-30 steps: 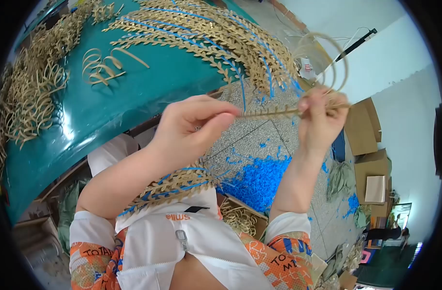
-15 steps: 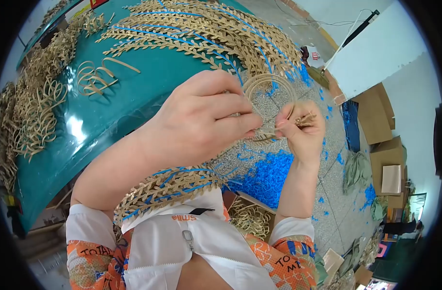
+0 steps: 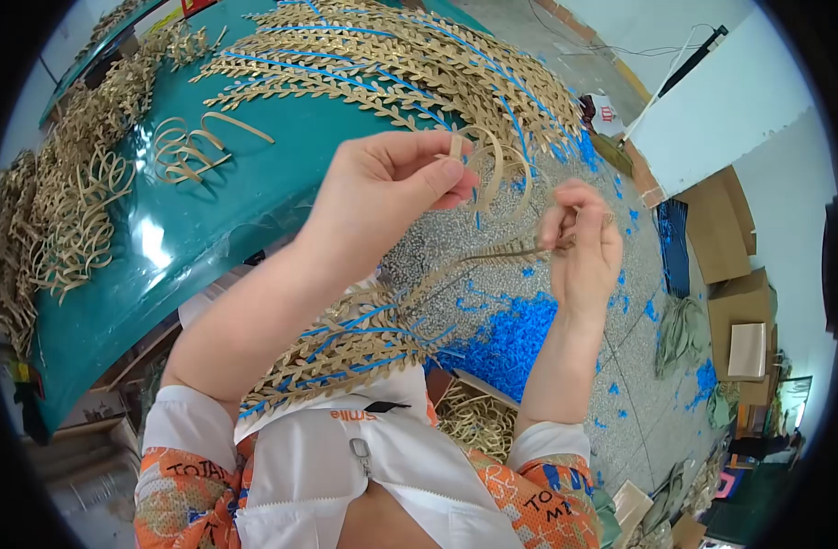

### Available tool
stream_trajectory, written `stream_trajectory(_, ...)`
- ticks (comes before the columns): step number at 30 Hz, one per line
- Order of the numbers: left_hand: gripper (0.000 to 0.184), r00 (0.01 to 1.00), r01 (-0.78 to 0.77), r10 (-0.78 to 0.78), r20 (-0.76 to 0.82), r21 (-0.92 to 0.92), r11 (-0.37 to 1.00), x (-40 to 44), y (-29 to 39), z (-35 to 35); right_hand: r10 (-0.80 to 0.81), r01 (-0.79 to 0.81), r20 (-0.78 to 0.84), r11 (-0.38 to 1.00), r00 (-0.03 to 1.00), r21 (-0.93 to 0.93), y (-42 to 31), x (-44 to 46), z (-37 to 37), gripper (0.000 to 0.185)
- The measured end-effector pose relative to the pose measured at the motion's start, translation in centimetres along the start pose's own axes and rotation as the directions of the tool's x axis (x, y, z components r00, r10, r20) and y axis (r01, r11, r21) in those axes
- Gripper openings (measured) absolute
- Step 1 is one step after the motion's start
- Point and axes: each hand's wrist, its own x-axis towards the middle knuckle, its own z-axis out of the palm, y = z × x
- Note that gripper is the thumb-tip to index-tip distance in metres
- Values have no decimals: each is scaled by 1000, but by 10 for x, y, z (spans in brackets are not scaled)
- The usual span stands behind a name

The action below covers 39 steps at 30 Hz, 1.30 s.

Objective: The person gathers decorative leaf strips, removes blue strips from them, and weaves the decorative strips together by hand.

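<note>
- My left hand (image 3: pixel 387 188) pinches a curly strip (image 3: pixel 499 166), almost closed.
- My right hand (image 3: pixel 585 242) curls closed around a thin stem (image 3: pixel 515 252).
- Blue bits (image 3: pixel 510 343) at six o'clock, leafy strands (image 3: pixel 419 55) at twelve.

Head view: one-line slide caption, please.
Left hand pinching a curled tan strip, right hand holding a thin stem, near a green table bearing leafy gold strands.

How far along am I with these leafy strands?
Probably well under way: the leafy strands on the table and the bunch across your lap look done. Your left hand pinches a curled strip; your right hand holds a thin strand. The curly heap may be what's left, or offcuts; I can't tell which.
</note>
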Motion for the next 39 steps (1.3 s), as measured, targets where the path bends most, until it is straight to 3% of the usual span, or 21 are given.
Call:
stream_trajectory(1, 21, 1000, -6, 6, -2, -102, 995, 1, -10, 4, 10, -10, -14, 1000, 1000, 0, -3, -2, 2, 32)
stream_trajectory(3, 20, 1000, 3, -3, 5, -123, 992, 3, -25, 12, 74, -220, 318, 864, 945, 452, -17, -2, 11, 45)
stream_trajectory(4, 19, 1000, 18, -17, 9, -142, 990, 4, -31, 16, 84, -221, 305, 866, 949, 449, -17, -1, 16, 45)
stream_trajectory(6, 19, 1000, 28, -26, 15, -162, 986, 6, -34, 25, -132, 110, 202, 987, 970, 116, -17, 7, 27, 55)
stream_trajectory(7, 20, 998, 58, -54, 29, -173, 983, 5, -35, 30, -133, 111, 204, 987, 970, 115, -23, 9, 28, 55)
stream_trajectory(8, 20, 996, 87, -80, 42, -182, 979, 4, -34, 34, -225, 281, 229, 926, 947, -252, -28, 12, 31, 54)
stream_trajectory(9, 20, 996, 82, -76, 39, -184, 980, 3, -34, 37, -297, 411, 286, 708, 911, -574, -32, 15, 33, 53)
stream_trajectory(11, 17, 998, -16, 30, 61, -210, 977, 1, -34, 42, -230, 406, 346, 665, 910, -627, -37, 20, 30, 54)
stream_trajectory(12, 18, 993, -18, 39, 114, -180, 983, 1, -36, 40, -156, 400, 393, 616, 906, -679, -39, 23, 28, 55)
stream_trajectory(19, 23, 976, -35, 99, 196, -309, 950, -12, -33, 43, -79, 494, 502, 359, 862, -792, -49, 29, 23, 51)
stream_trajectory(20, 24, 969, -78, 148, 198, -324, 943, -13, -33, 44, -45, 410, 458, 528, 888, -743, -50, 27, 24, 49)
stream_trajectory(22, 25, 960, -121, 197, 197, -342, 932, -15, -34, 46, 2, 308, 421, 677, 907, -668, -50, 27, 24, 48)
stream_trajectory(25, 26, 956, -211, 253, 150, -248, 946, -15, -32, 45, 27, 325, 448, 649, 894, -688, -49, 28, 25, 51)
stream_trajectory(28, 30, 972, -122, 156, 175, -192, 974, -14, -29, 40, -41, 312, 409, 717, 912, -623, -48, 25, 36, 60)
stream_trajectory(29, 29, 976, -140, 170, 136, -202, 969, -15, -28, 39, -273, 409, 304, 605, 913, -683, -48, 24, 39, 62)
stream_trajectory(31, 28, 979, -163, 185, 89, -207, 965, -16, -26, 37, -501, 471, 211, 478, 840, -741, -44, 15, 44, 65)
stream_trajectory(33, 26, 984, -146, 168, 55, -285, 947, -17, -24, 36, -654, 395, -96, 560, 750, -728, -32, -10, 44, 53)
stream_trajectory(34, 26, 984, -151, 172, 53, -283, 947, -17, -24, 36, -656, 399, -95, 560, 748, -726, -28, -20, 49, 53)
stream_trajectory(36, 26, 982, -177, 187, -5, -351, 920, -17, -24, 35, -455, 241, -135, 674, 880, -699, -18, -35, 63, 28)
stream_trajectory(37, 26, 983, -171, 181, -5, -348, 922, -18, -26, 34, -450, 235, -140, 678, 882, -697, -12, -36, 69, 28)
stream_trajectory(39, 25, 971, -223, 238, -13, -399, 889, -18, -31, 34, -179, 19, -335, 903, 925, -429, -2, -32, 78, 18)
